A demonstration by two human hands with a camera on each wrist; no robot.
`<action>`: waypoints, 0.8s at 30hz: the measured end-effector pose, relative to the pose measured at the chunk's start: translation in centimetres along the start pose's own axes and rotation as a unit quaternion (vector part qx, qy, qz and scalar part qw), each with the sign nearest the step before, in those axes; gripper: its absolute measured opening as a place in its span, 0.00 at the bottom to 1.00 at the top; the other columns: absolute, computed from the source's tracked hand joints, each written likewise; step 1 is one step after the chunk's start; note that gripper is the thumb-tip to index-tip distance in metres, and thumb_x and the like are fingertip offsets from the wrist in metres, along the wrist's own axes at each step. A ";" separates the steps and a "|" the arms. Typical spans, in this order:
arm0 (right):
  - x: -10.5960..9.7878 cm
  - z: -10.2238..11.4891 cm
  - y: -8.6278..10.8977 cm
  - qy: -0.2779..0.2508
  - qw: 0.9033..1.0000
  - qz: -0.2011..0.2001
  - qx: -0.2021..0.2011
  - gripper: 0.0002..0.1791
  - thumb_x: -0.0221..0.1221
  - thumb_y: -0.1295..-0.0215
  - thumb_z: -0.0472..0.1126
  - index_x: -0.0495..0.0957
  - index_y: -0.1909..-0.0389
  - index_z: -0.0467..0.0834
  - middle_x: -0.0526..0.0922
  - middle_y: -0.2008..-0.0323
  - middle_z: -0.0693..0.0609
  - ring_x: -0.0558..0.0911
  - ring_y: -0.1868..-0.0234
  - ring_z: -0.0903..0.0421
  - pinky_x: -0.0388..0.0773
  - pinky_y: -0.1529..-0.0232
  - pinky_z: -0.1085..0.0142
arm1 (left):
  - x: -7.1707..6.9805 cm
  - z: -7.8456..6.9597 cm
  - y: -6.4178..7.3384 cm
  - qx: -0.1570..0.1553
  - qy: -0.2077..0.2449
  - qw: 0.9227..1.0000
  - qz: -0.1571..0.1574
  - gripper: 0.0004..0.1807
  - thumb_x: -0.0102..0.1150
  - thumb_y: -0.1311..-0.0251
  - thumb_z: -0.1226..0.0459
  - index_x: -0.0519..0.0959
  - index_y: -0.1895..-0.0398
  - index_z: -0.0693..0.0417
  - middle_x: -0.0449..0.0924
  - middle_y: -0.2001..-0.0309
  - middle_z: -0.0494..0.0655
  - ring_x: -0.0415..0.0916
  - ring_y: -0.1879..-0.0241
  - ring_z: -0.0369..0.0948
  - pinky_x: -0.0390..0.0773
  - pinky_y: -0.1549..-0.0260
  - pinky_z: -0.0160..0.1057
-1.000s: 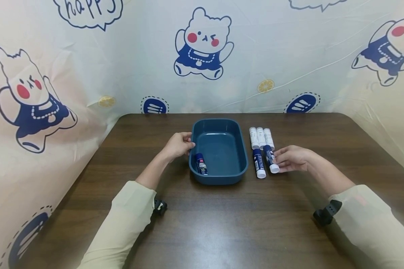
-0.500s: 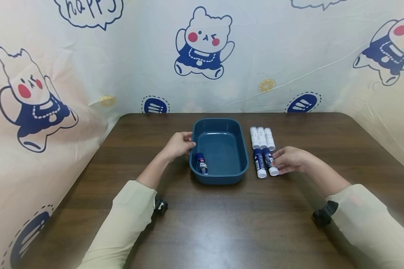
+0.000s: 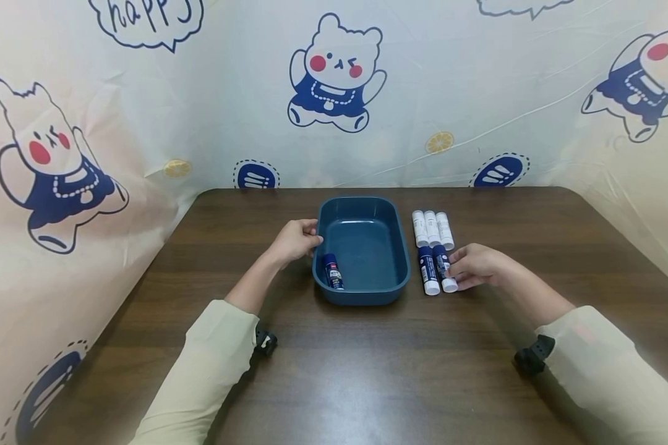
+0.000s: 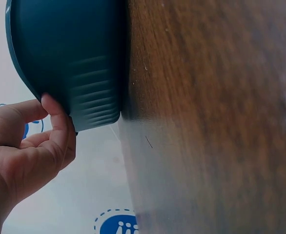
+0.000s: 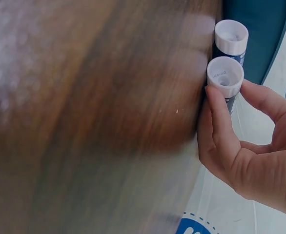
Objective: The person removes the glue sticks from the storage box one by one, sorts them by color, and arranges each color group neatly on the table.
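My left hand (image 3: 295, 240) pinches the left rim of a dark teal plastic bin (image 3: 362, 296), thumb and fingers on either side in the left wrist view. Inside the bin, near its front left corner, lies a small dark blue tube (image 3: 333, 272) with a printed label. My right hand (image 3: 481, 267) holds a blue glue stick with a white base (image 3: 445, 272) between thumb and fingers; its hollow white end (image 5: 225, 75) faces the right wrist camera. Beside it, on the bin side, lies a second blue glue stick (image 3: 428, 272). Both lie on the table.
Several white tubes (image 3: 432, 228) lie in a row just behind the blue glue sticks, right of the bin. The brown wooden table (image 3: 334, 371) ends at a cartoon-printed sheet (image 3: 401, 93) behind it.
My right hand has moved the blue glue stick slightly left and toward me, up against the other blue one and into line in front of the white tubes. The left hand stays.
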State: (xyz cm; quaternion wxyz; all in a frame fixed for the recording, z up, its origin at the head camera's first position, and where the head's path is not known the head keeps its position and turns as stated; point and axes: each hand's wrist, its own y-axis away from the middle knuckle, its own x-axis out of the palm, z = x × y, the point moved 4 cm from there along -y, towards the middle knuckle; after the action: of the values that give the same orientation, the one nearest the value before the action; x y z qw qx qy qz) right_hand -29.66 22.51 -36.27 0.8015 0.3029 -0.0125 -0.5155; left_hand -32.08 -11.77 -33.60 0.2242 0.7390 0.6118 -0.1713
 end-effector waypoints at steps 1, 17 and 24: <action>0.0 0.0 0.0 0.001 1.000 -0.001 0.001 0.34 0.57 0.43 0.29 0.52 0.40 0.22 0.73 0.62 0.41 0.77 0.67 0.57 0.79 0.59 0.60 | 0.0 0.0 0.0 0.000 0.000 1.000 0.000 0.29 0.51 0.36 0.68 0.57 0.32 0.62 0.68 0.60 0.55 0.72 0.62 0.48 0.79 0.62 0.41; 0.0 0.0 0.3 0.001 1.000 -0.005 -0.001 0.34 0.57 0.42 0.30 0.51 0.39 0.22 0.74 0.62 0.41 0.78 0.67 0.57 0.79 0.59 0.61 | 0.0 0.1 -0.1 -0.003 0.001 1.000 -0.004 0.29 0.51 0.36 0.68 0.58 0.32 0.61 0.68 0.60 0.55 0.72 0.63 0.47 0.79 0.62 0.43; -0.2 0.0 0.4 0.004 1.000 -0.008 -0.004 0.35 0.57 0.42 0.31 0.51 0.39 0.22 0.75 0.62 0.41 0.78 0.66 0.56 0.78 0.58 0.60 | 0.1 0.1 -0.1 0.001 0.000 1.000 -0.005 0.29 0.51 0.36 0.68 0.58 0.32 0.62 0.68 0.61 0.55 0.72 0.63 0.47 0.79 0.62 0.43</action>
State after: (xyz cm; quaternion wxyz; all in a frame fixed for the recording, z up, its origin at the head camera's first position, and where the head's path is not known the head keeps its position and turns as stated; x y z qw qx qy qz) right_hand -29.45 22.83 -36.03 0.7986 0.3017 -0.0041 -0.5208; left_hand -32.16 -11.78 -33.75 0.2225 0.7362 0.6151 -0.1737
